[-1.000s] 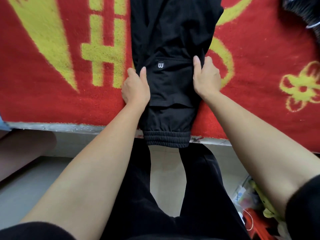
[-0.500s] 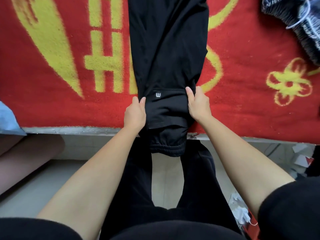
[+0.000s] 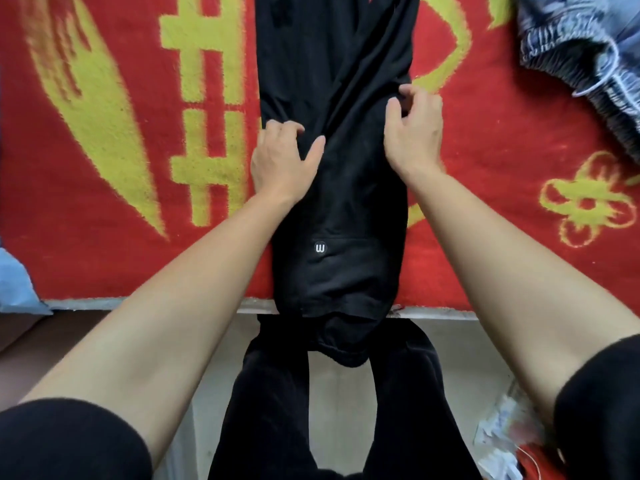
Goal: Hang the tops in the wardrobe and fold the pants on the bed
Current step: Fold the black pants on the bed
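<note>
Black pants (image 3: 341, 188) lie lengthwise on the bed, folded leg on leg, with a small round white logo near the cuff end. The elastic cuffs hang over the bed's near edge. My left hand (image 3: 282, 159) grips the left side of the pants, fingers curled into the cloth, thumb on top. My right hand (image 3: 414, 131) pinches the right edge of the pants with curled fingers. The waist end runs out of view at the top.
The bed is covered by a red blanket with yellow patterns (image 3: 121, 150). A blue-grey garment (image 3: 585, 53) lies at the upper right. A light blue cloth (image 3: 15, 282) shows at the left edge. Below the bed edge are my black-clad legs and clutter on the floor (image 3: 509, 441).
Both hands have moved up the pants, away from the cuff end, and now grasp the cloth higher up. The logo and cuffs sit lower in view.
</note>
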The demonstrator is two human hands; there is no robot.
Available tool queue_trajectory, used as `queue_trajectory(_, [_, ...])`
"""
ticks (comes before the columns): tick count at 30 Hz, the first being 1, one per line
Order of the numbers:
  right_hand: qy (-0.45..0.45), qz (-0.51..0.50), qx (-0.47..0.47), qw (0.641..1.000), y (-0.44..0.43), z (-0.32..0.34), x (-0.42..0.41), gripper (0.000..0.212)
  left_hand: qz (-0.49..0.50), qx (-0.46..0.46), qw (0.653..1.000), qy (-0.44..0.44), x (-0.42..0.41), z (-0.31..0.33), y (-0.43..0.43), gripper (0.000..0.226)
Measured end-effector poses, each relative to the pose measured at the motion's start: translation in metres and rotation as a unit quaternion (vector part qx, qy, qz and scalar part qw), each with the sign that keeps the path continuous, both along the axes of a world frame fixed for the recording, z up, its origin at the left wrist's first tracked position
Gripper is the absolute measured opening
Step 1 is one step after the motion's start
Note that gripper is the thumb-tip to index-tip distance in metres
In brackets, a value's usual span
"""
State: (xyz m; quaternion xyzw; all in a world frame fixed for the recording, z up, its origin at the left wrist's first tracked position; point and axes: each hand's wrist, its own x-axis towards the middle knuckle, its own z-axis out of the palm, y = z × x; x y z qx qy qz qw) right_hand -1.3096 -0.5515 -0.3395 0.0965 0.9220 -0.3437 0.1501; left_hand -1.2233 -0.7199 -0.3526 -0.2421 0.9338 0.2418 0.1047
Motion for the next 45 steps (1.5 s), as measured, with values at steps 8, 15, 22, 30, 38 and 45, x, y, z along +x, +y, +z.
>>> queue_trajectory(8, [-0.007,-0.027,0.016,0.999,-0.062,-0.015,-0.127,0.064,-0.040,0.012,0.994,0.101,-0.077,-0.029,-0.008,0.028])
queue_trajectory(15, [0.151,-0.020,-0.213,0.965,-0.109,-0.012,-0.159,0.046,0.057,0.093,0.955,0.277,-0.090,-0.025,-0.034,0.017])
queue_trajectory(22, [-0.110,0.224,-0.127,0.960,-0.139,-0.018,-0.182,0.036,0.077,-0.033,0.994,0.073,-0.081,-0.044,-0.088,0.034])
queue_trajectory(30, [-0.093,-0.186,-0.316,0.926,-0.118,-0.015,-0.239,0.025,0.016,-0.062,0.994,0.092,-0.159,-0.042,-0.113,0.067])
queue_trajectory(38, [0.160,-0.178,-0.181,0.954,-0.137,-0.027,-0.299,0.032,-0.055,-0.061,0.994,-0.073,-0.252,-0.069,-0.143,0.087])
queue_trajectory(45, [0.195,0.200,-0.037,0.959,-0.203,-0.027,-0.340,0.030,-0.055,-0.057,0.994,-0.077,-0.253,-0.079,-0.148,0.077])
